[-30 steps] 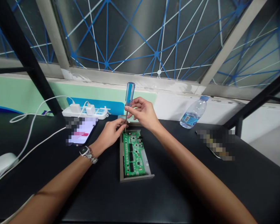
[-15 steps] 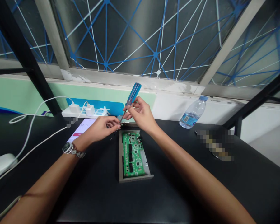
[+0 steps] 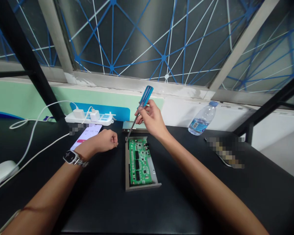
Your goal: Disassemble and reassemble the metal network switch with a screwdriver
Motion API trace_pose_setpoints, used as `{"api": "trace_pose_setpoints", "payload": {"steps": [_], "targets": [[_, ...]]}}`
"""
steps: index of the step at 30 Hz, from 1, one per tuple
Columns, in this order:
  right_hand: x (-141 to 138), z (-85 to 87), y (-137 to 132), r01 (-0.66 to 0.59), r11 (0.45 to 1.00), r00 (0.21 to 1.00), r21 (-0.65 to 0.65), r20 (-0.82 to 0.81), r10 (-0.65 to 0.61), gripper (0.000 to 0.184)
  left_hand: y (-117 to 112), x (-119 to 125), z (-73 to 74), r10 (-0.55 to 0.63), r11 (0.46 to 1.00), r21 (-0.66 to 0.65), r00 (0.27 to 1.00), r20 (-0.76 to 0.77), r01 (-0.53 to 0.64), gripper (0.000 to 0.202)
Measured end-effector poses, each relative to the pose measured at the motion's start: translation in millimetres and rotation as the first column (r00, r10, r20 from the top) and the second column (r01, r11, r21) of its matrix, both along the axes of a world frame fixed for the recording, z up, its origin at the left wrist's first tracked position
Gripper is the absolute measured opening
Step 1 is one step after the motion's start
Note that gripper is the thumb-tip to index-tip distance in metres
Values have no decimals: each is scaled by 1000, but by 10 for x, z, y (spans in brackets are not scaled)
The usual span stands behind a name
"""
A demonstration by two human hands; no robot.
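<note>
My right hand (image 3: 152, 119) grips a screwdriver (image 3: 146, 96) with a clear blue handle, tilted so its thin shaft runs down to the left. The tip is at the far left corner of an opened metal case (image 3: 127, 166); I cannot tell if it touches. Inside that case lies a green circuit board (image 3: 140, 163) with several black chips. To the left, my left hand (image 3: 106, 141) is closed low over the table, its fingertips pinched together near a tiny shiny bit that may be a screw. What the fingers hold, if anything, is hidden.
Behind the case lies a flat metal cover (image 3: 127, 125). A phone (image 3: 84, 137), a power strip (image 3: 88, 119) with white cables and a white mouse (image 3: 3, 173) are on the left. To the right stand a water bottle (image 3: 202, 119) and a blurred flat item (image 3: 225, 153).
My left hand has drawn back left and down from the screwdriver's tip, fingers curling in. The screwdriver in my right hand has shifted slightly right, with its tip now at the case's corner.
</note>
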State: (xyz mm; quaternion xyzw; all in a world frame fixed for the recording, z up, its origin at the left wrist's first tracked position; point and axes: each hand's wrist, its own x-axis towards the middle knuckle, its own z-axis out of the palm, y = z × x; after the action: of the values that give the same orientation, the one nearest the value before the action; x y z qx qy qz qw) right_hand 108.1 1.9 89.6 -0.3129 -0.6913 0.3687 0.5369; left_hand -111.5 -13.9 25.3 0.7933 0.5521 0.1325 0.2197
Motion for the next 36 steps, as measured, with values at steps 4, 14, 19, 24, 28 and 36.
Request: {"api": "trace_pose_setpoints", "payload": {"steps": [4,14,19,24,28,36], "targets": [[28,26,14,32,999,999,-12,-2,-32,15,-35,62,60,-37,999,41,997,73,34,8],[177,6,97,237,965,968,-112,-55,-244,23,-165,404,93,-98,977,207,962,256,44,23],[189,-4,95,249,965,965,-85,-65,-254,23,-131,395,14,-137,975,208,956,260,83,26],[205,8,98,252,965,964,-78,-74,-257,23,-104,375,-25,-151,975,196,952,266,100,26],[224,4,112,252,965,963,-69,-81,-257,23,-97,374,-39,-162,975,193,951,265,112,24],[221,7,109,251,966,964,-61,-72,-255,22,-111,378,-12,-201,970,188,949,244,157,18]]}}
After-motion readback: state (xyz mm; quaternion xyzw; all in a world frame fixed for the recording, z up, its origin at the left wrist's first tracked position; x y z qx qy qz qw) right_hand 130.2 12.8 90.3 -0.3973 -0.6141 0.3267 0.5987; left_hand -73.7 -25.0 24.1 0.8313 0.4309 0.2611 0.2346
